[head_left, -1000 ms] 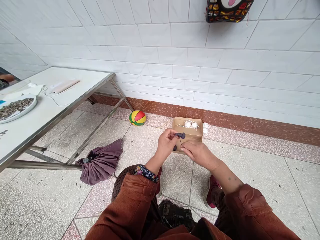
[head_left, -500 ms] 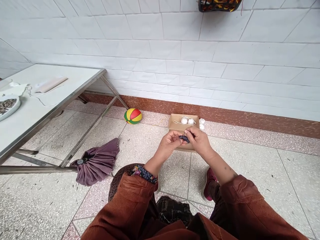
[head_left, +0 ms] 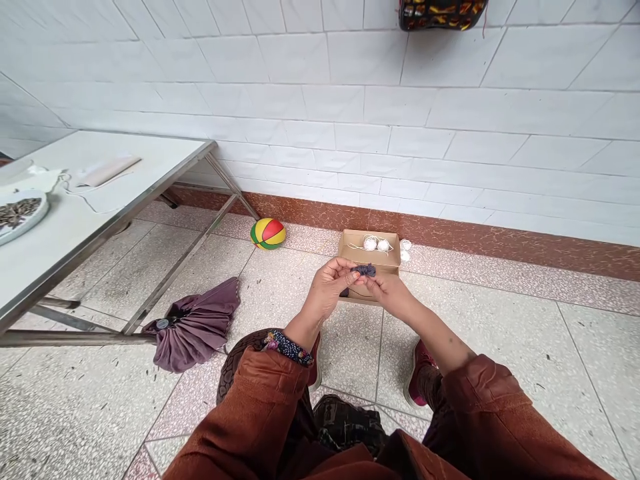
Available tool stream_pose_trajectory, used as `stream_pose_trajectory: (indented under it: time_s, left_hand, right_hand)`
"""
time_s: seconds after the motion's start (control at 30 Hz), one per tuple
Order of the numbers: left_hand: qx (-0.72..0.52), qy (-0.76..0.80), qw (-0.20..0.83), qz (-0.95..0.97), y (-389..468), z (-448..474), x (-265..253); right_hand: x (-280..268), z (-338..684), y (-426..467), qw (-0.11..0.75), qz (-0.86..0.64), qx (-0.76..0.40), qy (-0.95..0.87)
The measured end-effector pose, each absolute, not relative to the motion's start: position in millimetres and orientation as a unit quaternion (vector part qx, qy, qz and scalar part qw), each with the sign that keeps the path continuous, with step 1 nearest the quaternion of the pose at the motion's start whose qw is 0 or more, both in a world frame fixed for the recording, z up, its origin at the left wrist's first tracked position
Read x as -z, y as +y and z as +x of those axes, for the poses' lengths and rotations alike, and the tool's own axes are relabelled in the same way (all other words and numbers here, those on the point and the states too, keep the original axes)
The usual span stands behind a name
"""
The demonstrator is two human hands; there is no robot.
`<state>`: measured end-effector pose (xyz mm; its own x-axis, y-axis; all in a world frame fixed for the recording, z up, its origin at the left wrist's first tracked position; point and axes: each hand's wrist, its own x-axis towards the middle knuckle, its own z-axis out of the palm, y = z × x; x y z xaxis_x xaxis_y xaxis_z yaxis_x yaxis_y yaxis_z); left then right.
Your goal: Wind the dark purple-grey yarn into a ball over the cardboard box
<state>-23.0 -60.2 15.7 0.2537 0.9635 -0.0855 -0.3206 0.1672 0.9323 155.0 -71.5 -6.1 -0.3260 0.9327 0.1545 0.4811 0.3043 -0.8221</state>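
A small bundle of dark blue-grey yarn (head_left: 366,270) is pinched in the fingers of my left hand (head_left: 327,288). My right hand (head_left: 393,292) is closed just below and right of the bundle, its fingertips at the yarn; the thread between them is too fine to follow. Beneath both hands stands an open cardboard box (head_left: 350,241), partly covered by them. Two white yarn balls (head_left: 370,244) with loose strands lie at its far side. In its near part, a dark lump (head_left: 345,292) and a dark strand show under my hands.
More white balls (head_left: 405,251) sit right of the box against the wall. A striped ball (head_left: 269,233) rests by the table leg. On the left are a white-topped table (head_left: 165,160) and a purple folded umbrella (head_left: 200,323). A dark patterned object (head_left: 443,13) is at the wall above.
My right hand has dropped from above the bundle to below it and turned. The bundle has tilted and shifted slightly up and left. More of the box's near part now shows.
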Motion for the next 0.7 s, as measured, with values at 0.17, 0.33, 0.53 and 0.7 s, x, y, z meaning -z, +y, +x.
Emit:
stream_pose_trajectory:
  time_s: [0.17,0.33,0.53,0.7]
  left_hand:
    - [-0.518,0.436,0.557,0.481,-50.8,-29.3,-9.4]
    - [-0.454,0.473,0.473,0.589,-50.0,-31.8,0.0]
    - [-0.349,0.370,0.597,0.620,-61.6,-26.0,-6.2]
    - [-0.375,0.327,0.678,0.541,-63.8,-26.6,-14.9]
  right_hand:
    - [-8.6,150.5,-87.3,0.247,-0.396,-0.276,-0.840]
    - [-31.3,163.8,-87.8,0.345,-0.392,-0.232,-0.820]
    - [-25.3,176.1,-65.8,0.437,-0.489,-0.224,-0.721]
    - [0.1,168.9,-60.4,0.365,-0.533,-0.272,-0.713]
